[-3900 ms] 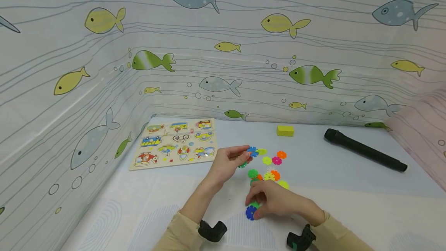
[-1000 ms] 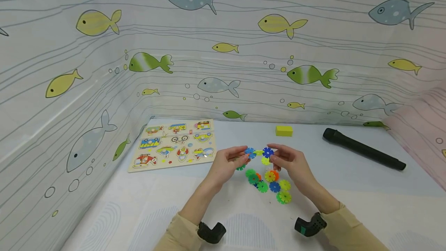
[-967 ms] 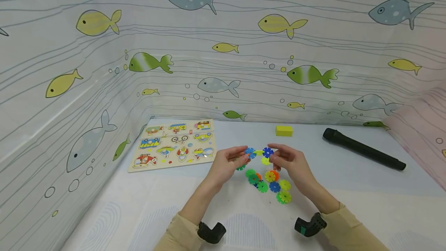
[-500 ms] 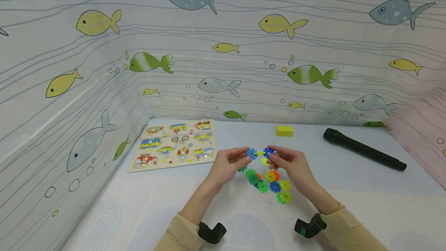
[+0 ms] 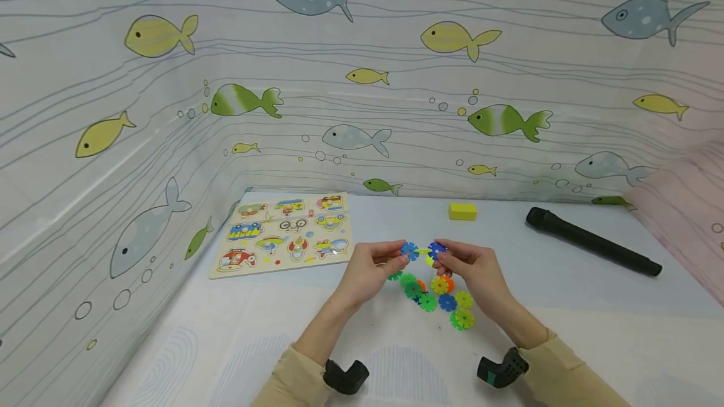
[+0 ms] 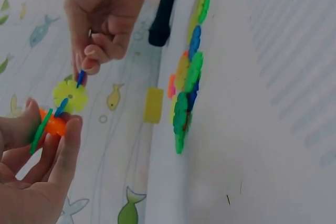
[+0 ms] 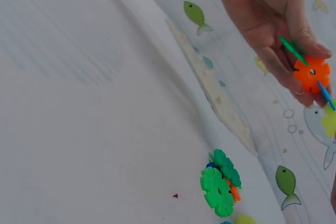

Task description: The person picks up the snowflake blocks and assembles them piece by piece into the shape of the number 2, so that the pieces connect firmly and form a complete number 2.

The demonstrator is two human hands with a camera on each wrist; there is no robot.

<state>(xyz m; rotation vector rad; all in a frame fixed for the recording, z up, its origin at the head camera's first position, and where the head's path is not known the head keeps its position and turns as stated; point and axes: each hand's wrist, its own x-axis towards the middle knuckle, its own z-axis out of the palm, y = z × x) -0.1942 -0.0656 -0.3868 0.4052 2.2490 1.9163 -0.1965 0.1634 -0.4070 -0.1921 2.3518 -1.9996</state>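
From the head camera, your left hand [image 5: 370, 269] pinches a short chain of snowflake discs [image 5: 408, 250] above the table [image 5: 226, 344], and your right hand [image 5: 472, 269] pinches a dark blue disc [image 5: 436, 249] at the chain's right end. The chain's long axis runs left to right between your fingertips. Below it, a loose pile of discs [image 5: 438, 300] lies on the table. A picture puzzle board [image 5: 283, 234] lies to the left, a yellow block [image 5: 462, 211] behind, and a black cylinder [image 5: 591, 242] well to the right.

From the left wrist camera, your left thumb and fingers [image 6: 65, 145] curl around an orange disc [image 6: 52, 124] crossed by a green disc [image 6: 41, 131]; a blue disc [image 6: 62, 107] links it to a pale yellow disc [image 6: 70, 96]. Your right fingers [image 6: 92, 56] pinch the dark blue disc at that disc's top edge.

From the right wrist camera, your left hand grips the orange disc, face-on, with the green one slanting behind it. Your right hand's grasp cannot be told here.
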